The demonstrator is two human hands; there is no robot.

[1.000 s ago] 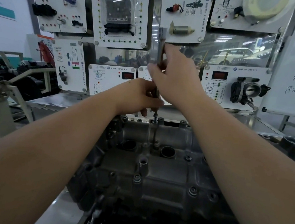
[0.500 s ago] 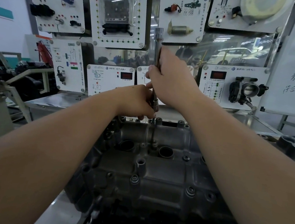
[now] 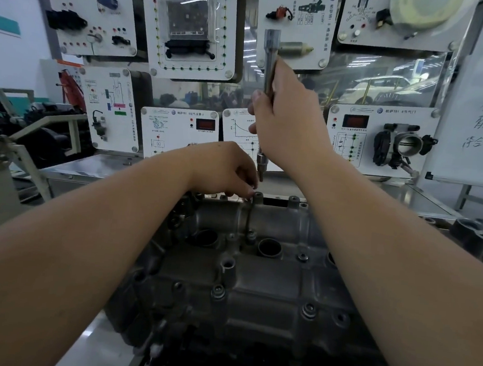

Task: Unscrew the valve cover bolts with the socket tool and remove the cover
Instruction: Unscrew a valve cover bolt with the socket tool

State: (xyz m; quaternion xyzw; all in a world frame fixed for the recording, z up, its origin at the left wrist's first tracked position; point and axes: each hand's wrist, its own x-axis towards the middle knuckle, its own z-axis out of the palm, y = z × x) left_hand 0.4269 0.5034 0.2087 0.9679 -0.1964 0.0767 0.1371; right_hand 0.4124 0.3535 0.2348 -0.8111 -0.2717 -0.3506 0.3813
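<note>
My right hand (image 3: 291, 120) is wrapped round the shaft of the socket tool (image 3: 269, 68), holding it upright. Its tip hangs just above the far edge of the valve cover (image 3: 270, 278), touching nothing. My left hand (image 3: 224, 169) reaches down at that far edge, fingertips curled together on a bolt (image 3: 251, 196) beside an empty boss; how far the bolt is out I cannot tell. The cover sits on the engine in front of me, on the metal bench (image 3: 95, 170). Two round wells (image 3: 269, 248) open in its top, dark inside; what they hold I cannot see. Bolts (image 3: 309, 310) sit in the holes along its near edge. Behind the bench stands a wall of white training panels (image 3: 189, 26); one has a clear box with a circuit board inside.
</note>
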